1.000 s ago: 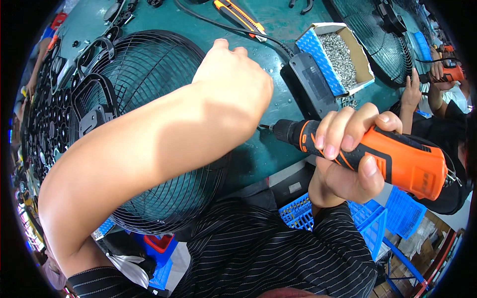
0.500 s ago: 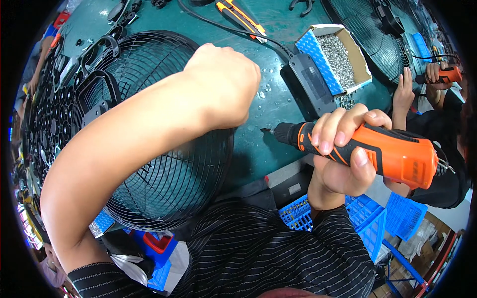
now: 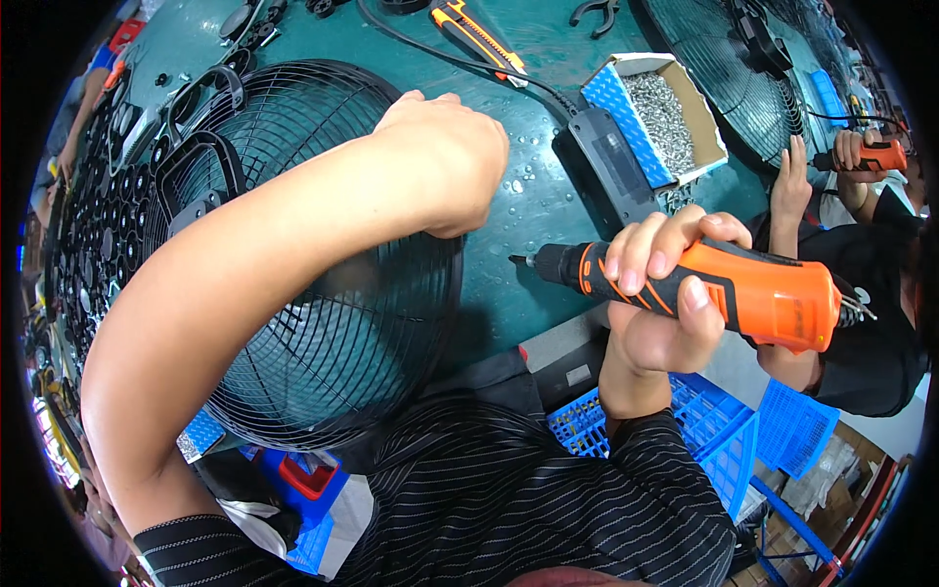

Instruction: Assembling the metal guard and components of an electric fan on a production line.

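Note:
My right hand (image 3: 670, 284) is wrapped round an orange and black electric screwdriver (image 3: 768, 293), its bit pointing left over the green bench. Under my left arm lies a round fan guard (image 3: 342, 382) of black wire. My left hand (image 3: 452, 161) is curled closed above the guard's right edge, its back toward me. The fingertips are hidden, so I cannot tell what they hold. Beyond the screwdriver sit a dark grey power box (image 3: 606, 161) with a cable and an open blue-and-white carton (image 3: 702, 117) full of small silver screws.
An orange utility knife (image 3: 477, 39) and black pliers (image 3: 595, 17) lie at the far side. Many black plastic parts (image 3: 108, 225) cover the left. At the right, a co-worker's hands (image 3: 790, 186) are beside another fan guard (image 3: 704, 68). Blue crates (image 3: 719, 430) stand below the bench edge.
The screwdriver and my right hand have shifted slightly left. My left hand has moved only a little, staying curled above the guard's edge.

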A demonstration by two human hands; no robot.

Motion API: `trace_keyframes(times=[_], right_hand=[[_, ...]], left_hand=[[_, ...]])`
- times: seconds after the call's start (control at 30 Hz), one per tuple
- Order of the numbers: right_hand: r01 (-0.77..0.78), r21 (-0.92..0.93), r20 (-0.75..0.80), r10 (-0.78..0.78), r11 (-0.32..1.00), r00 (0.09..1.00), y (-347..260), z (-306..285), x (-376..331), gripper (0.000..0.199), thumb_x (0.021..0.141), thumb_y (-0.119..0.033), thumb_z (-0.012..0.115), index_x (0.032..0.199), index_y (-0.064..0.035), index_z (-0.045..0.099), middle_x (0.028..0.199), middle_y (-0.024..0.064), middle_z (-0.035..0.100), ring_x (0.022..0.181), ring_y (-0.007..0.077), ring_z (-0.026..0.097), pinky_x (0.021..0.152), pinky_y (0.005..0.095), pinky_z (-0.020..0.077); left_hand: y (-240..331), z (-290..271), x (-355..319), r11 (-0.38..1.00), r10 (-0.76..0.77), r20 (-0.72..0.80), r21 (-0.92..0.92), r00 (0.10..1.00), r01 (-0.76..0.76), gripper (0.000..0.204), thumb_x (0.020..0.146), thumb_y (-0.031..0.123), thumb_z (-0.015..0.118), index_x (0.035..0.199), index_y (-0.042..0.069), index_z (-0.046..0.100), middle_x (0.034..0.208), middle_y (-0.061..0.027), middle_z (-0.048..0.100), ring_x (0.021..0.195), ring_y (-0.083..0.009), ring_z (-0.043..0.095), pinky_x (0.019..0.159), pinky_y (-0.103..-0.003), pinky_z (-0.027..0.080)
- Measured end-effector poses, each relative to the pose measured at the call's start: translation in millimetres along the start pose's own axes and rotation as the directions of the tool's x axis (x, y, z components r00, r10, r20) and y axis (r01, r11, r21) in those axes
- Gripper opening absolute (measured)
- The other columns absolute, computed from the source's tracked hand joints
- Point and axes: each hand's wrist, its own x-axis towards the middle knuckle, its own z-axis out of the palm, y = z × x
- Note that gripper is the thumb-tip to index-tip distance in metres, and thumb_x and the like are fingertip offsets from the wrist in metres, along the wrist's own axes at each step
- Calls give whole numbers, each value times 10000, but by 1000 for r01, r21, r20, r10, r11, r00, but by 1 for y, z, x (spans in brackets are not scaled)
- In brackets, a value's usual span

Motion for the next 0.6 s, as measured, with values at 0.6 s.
trace_keyframes(times=[0.6], right_hand=[[59,-16,-81,-60,998,995,2,9,1,401,820,-172,596,1184,-62,470,802,94,497,590,195,527,570,352,499]], left_hand=[[15,-1,-4,991,-56,43,121,998,50,295,720,203,694,958,37,747,1091,-115,677,1178,-269,557,1105,-474,362]])
